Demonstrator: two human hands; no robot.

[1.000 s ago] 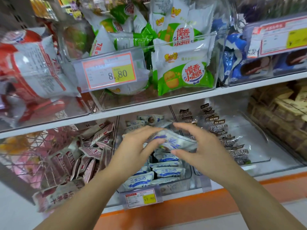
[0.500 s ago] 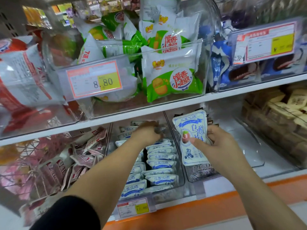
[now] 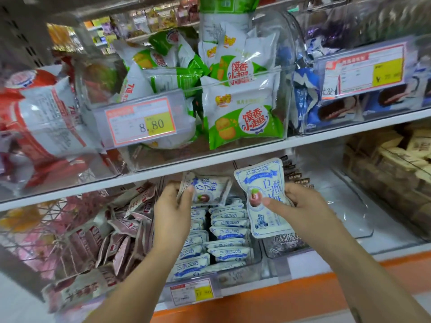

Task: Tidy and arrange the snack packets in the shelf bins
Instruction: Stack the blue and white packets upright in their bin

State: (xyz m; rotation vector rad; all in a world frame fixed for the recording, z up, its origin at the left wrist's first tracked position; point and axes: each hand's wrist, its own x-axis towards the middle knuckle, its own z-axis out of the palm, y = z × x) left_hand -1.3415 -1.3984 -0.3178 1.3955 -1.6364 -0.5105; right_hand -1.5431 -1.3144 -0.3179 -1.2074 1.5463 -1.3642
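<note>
Two in hand: left packet (image 3: 207, 190) pinched by left hand (image 3: 172, 210) thumb and fingers, right packet (image 3: 265, 201) upright, pinched likewise by right hand (image 3: 303, 206), both above the middle bin (image 3: 240, 275) on the lower shelf. Risk: slipping from such light pinches into the dark-packet bin (image 3: 286, 244) alongside, or knocking the filed rows (image 3: 229, 231) askew.

Glossy plastic-film packets (image 3: 264, 197); clear smooth plastic bins (image 3: 242, 269); paper price tags (image 3: 140, 121).

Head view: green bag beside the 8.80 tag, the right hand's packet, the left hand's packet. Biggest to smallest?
1. green bag
2. right packet, in the right hand
3. left packet, in the left hand; fingers hide part, so it may really match.
</note>
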